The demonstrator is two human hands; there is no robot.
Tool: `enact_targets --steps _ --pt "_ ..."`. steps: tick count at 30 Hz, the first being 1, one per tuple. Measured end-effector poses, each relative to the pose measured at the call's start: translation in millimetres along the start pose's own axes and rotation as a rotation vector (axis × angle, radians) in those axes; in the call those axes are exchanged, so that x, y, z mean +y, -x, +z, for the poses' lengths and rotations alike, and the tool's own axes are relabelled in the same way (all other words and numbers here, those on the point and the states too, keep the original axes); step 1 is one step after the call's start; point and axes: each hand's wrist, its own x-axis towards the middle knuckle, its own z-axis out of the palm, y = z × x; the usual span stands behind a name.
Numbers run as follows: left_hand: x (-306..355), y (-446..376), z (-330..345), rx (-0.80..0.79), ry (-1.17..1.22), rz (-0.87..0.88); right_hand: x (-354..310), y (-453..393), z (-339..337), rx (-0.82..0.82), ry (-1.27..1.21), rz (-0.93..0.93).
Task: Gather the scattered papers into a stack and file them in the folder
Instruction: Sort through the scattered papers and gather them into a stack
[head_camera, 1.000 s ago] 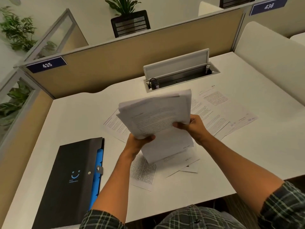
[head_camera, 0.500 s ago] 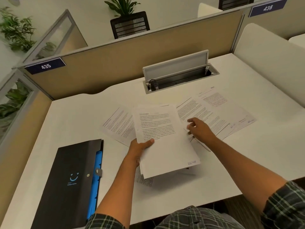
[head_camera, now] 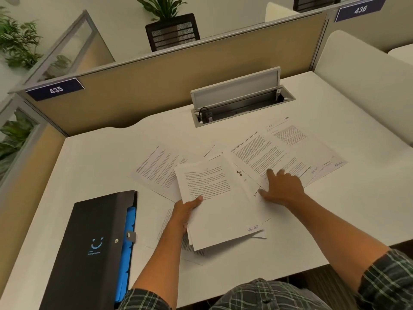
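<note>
Head camera looks steeply down, close over desk point(head_camera: 335, 220).

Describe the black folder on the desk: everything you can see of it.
The black folder lies flat on the white desk at the near left, long side running away from the person. Matte cover, looks like plastic, with a small blue smiley logo. A grey snap tab sits on its right edge, where bright blue dividers show. Neither hand touches it.

Gathered paper stack point(head_camera: 220, 204) overlaps scattered sheets point(head_camera: 288, 153); black folder point(head_camera: 89, 249) closed, left
</note>
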Motion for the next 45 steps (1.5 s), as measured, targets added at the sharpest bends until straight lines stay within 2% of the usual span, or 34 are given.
enact_targets --steps 7,14,19,21,24,26,28,31,36,39,40,42,45 --pt "-2 -5 -5 -0.015 0.053 -0.015 -13 -2 1 0.013 -0.025 -0.039" --pt "-5 -1 3 0.052 -0.006 0.017 -23 2 -3 -0.009 0.113 -0.092" --pt "-4 2 3 0.036 -0.005 0.035 -15 3 -17 -0.008 0.032 -0.018" --pt "-3 5 4 0.025 -0.04 0.085 -10 5 -26 0.057 -0.046 0.049" --pt "3 6 4 0.054 -0.139 0.217 -16 9 -42 0.26 -0.167 0.092" --pt "7 5 3 0.057 -0.191 0.312 -29 13 -55 0.369 -0.274 0.042" --pt "9 5 5 0.026 -0.223 0.363 -48 21 -65 0.384 -0.36 -0.04" --pt "13 6 10 0.029 -0.206 0.319 -82 38 -70 0.258 -0.407 -0.201" --pt "21 12 22 -0.035 0.097 0.115 -120 52 -59 -0.086 -0.46 -0.439" --pt "20 13 24 -0.053 0.114 0.136 -116 49 -52 -0.31 -0.529 -0.612" --pt "19 12 24 -0.027 0.099 0.152 -110 46 -51 -0.356 -0.564 -0.635" --pt "17 9 22 0.012 0.102 0.166 -92 35 -52 -0.334 -0.696 -0.59" --pt "16 6 21 -0.083 0.171 0.157 -53 16 -51 -0.278 -0.864 -0.427"
